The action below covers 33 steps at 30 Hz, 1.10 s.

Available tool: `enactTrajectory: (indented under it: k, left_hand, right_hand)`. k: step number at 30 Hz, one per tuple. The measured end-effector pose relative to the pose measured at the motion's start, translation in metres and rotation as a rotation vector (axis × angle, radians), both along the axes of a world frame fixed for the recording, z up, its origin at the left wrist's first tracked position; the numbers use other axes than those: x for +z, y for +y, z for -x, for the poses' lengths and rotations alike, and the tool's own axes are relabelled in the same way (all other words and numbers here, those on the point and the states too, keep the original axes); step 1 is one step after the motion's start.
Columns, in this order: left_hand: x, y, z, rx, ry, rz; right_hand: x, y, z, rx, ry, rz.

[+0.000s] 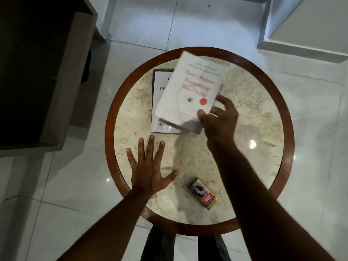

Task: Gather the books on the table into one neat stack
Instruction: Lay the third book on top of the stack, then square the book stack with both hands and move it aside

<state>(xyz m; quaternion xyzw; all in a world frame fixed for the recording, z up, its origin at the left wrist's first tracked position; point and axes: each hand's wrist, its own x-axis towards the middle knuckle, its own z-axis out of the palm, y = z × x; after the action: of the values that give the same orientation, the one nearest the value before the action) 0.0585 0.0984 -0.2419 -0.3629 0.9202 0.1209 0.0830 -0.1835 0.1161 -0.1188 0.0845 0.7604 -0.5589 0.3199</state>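
Observation:
A white book with red lettering and a red dot is lifted off the table, tilted and blurred; my right hand grips its near right corner. Under it, a pale book with a dark border and black lettering lies flat on the round marble table, partly covered by the held book. My left hand rests flat on the table near its left edge, fingers spread, holding nothing.
A small cigarette pack lies near the table's front edge. The table has a dark wooden rim. A dark cabinet stands to the left on the white tiled floor. My legs show below the table.

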Motion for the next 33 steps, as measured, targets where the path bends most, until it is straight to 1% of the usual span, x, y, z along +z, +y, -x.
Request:
enactTrajectory:
  k: [3,5,10,12,13,14,15,17,18,19,20,21,24,26,28,30,31,33]
  left_hand:
    - [0.000,0.001,0.007,0.017,0.035,0.014]
    - [-0.001,0.003,0.009,0.018,0.056,0.020]
    - [-0.006,0.005,0.005,-0.003,0.096,0.022]
    - [-0.006,0.006,0.002,0.032,0.121,0.011]
    - [-0.003,0.006,-0.002,0.081,0.173,-0.021]
    - [0.001,0.005,-0.005,0.158,0.272,-0.060]
    - [0.006,0.002,-0.007,0.266,0.416,-0.094]
    - [0.019,-0.010,-0.002,0.566,0.746,-0.215]
    - [0.027,-0.020,0.007,0.735,0.861,-0.297]
    - [0.036,-0.034,0.021,0.877,0.907,-0.363]
    - [0.044,-0.051,0.037,0.964,0.898,-0.403]
    - [0.050,-0.068,0.051,1.001,0.858,-0.457]
    - [0.063,-0.105,0.085,1.017,0.657,-0.715]
    - [0.067,-0.116,0.101,1.007,0.528,-0.797]
    - [0.072,-0.124,0.121,1.067,0.521,-0.819]
    - [0.075,-0.131,0.142,1.138,0.536,-0.917]
    - [0.077,-0.133,0.148,1.145,0.527,-0.968]
    - [0.079,-0.134,0.151,1.064,0.505,-1.008]
  right_hand:
    - [-0.010,-0.013,-0.012,0.200,0.042,-0.063]
    - [-0.019,-0.015,-0.014,0.257,0.049,-0.115]
    - [-0.030,-0.014,-0.012,0.262,0.079,-0.178]
    - [-0.030,-0.013,-0.013,0.241,0.064,-0.173]
    - [-0.030,-0.012,-0.015,0.227,0.061,-0.165]
    - [-0.030,-0.012,-0.017,0.215,0.065,-0.159]
    - [-0.030,-0.012,-0.017,0.210,0.070,-0.155]
    - [-0.032,-0.015,-0.014,0.205,0.042,-0.141]
    - [-0.034,-0.018,-0.009,0.202,0.011,-0.139]
    - [-0.035,-0.021,-0.004,0.201,-0.023,-0.144]
    - [-0.036,-0.024,0.001,0.206,-0.052,-0.154]
    - [-0.038,-0.026,0.004,0.223,-0.072,-0.158]
    - [-0.041,-0.032,-0.005,0.321,-0.089,-0.127]
    - [-0.043,-0.038,-0.012,0.375,-0.071,-0.121]
    - [-0.042,-0.043,-0.007,0.390,-0.049,-0.111]
    - [-0.040,-0.041,0.009,0.374,-0.046,-0.114]
    - [-0.038,-0.039,0.017,0.373,-0.052,-0.120]
    - [-0.035,-0.032,0.027,0.398,-0.061,-0.090]
